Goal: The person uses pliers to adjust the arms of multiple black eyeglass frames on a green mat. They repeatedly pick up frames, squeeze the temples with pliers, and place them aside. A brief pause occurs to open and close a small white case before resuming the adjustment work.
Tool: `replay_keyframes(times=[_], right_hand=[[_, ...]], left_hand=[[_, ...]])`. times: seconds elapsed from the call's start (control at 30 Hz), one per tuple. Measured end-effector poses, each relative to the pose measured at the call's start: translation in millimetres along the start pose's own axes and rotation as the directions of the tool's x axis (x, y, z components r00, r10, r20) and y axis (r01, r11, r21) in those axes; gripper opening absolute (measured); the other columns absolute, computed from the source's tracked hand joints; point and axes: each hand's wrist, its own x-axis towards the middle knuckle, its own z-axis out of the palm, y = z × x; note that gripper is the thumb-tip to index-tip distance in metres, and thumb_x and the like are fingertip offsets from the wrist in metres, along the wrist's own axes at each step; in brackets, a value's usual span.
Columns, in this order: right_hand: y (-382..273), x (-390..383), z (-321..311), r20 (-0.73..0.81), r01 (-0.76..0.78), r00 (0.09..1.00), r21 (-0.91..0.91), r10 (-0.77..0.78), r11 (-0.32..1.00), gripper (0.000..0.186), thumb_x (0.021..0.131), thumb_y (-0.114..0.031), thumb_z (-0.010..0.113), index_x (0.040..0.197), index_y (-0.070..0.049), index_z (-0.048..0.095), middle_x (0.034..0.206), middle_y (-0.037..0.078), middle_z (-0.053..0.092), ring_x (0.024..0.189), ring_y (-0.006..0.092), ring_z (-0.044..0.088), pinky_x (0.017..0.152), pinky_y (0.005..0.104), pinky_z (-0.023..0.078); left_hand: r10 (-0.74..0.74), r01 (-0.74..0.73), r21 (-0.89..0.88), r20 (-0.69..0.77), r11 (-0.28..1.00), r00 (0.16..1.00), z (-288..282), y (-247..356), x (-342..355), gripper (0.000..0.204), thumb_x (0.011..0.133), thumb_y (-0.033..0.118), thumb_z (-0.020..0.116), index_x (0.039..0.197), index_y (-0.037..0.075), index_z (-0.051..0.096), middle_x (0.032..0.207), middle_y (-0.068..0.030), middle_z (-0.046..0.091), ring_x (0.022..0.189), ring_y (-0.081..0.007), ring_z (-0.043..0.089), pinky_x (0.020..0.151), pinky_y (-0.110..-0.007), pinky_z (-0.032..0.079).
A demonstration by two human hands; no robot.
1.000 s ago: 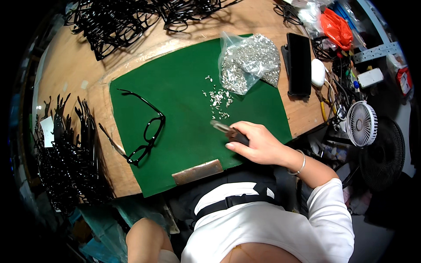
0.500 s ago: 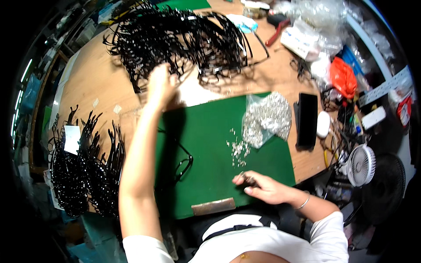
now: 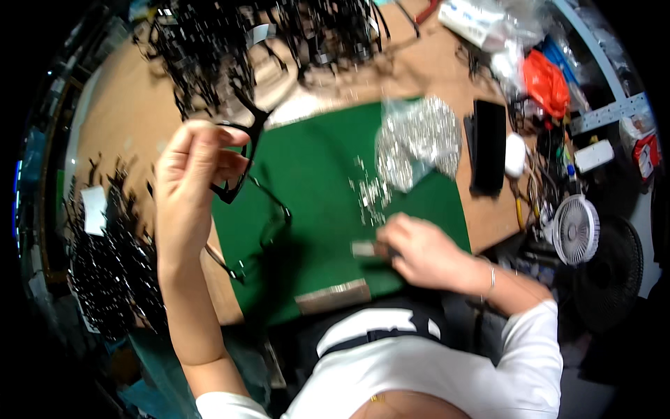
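Observation:
My left hand (image 3: pixel 187 171) is raised over the left of the green mat (image 3: pixel 321 150). Its fingers pinch a black eyeglass frame (image 3: pixel 255 134), held tilted in the air. Another dark eyeglass frame (image 3: pixel 285 211) lies on the mat below, partly hidden and blurred. Low over the mat's right side, my right hand (image 3: pixel 427 253) is closed on a small tool with a pale flat end (image 3: pixel 363 248); its kind is unclear. Just beyond that hand lie scattered small silvery pieces (image 3: pixel 372 195). A clear bag (image 3: pixel 421 140) of similar pieces rests at the mat's far right.
Heaped black eyeglass frames (image 3: pixel 209 49) cover the far table, with more bundled frames (image 3: pixel 112 279) at the left. A metal strip (image 3: pixel 332 297) lies at the mat's near edge. To the right are a black phone (image 3: pixel 488 146), a red bag (image 3: pixel 546 84) and a white fan (image 3: pixel 576 229).
My left hand has come back from the far heap and now holds an eyeglass frame. My right hand has moved slightly up toward the loose pieces, tool in grip. The view has shifted.

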Motion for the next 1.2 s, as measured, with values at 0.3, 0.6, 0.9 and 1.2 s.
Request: replay_keyframes(times=[0.3,0.6,0.9,1.2], right_hand=[[-8,-25,-11,-0.050,-0.066,0.997,-0.088,0.062,0.994,0.045,0.071,-0.008,0.063,0.113,0.001,0.048,0.107,0.014,0.051,0.083,0.0314,0.056,0.070,0.0405,0.045],[22,23,20,-0.152,-0.031,0.988,-0.090,0.017,0.995,0.017,0.067,-0.005,0.062,0.079,-0.003,0.051,0.076,0.012,0.054,0.073,0.0296,0.056,0.063,0.0403,0.043],[15,27,19,-0.131,-0.085,0.989,-0.116,0.069,0.990,0.018,0.067,-0.001,0.061,0.082,-0.003,0.051,0.078,0.012,0.052,0.072,0.0327,0.054,0.062,0.0400,0.042],[-40,-28,-20,-0.023,-0.109,0.979,0.783,0.204,0.612,0.013,0.083,-0.011,0.064,0.081,-0.001,0.056,0.070,0.003,0.052,0.064,0.0070,0.047,0.057,0.0235,0.040]], left_hand=[[-0.358,0.258,-0.608,-0.046,0.751,0.933,74,32,-151,0.044,0.071,-0.010,0.064,0.100,0.000,0.033,0.079,-0.0339,0.060,0.049,-0.0217,0.060,0.050,-0.029,0.052],[-0.201,0.194,-0.307,0.009,0.932,0.980,96,-25,-193,0.090,0.070,-0.013,0.065,0.137,0.003,0.007,0.113,-0.0257,0.055,0.072,-0.0114,0.060,0.074,-0.024,0.048],[0.006,0.024,-0.272,0.110,0.962,0.994,105,-40,-182,0.103,0.069,-0.013,0.065,0.140,0.010,-0.005,0.123,-0.0270,0.044,0.077,-0.0119,0.059,0.076,-0.026,0.048],[0.090,-0.085,0.086,-0.062,0.993,0.994,131,-47,-163,0.095,0.070,-0.013,0.066,0.139,0.004,0.003,0.127,-0.0231,0.043,0.083,-0.0150,0.058,0.074,-0.024,0.050]])
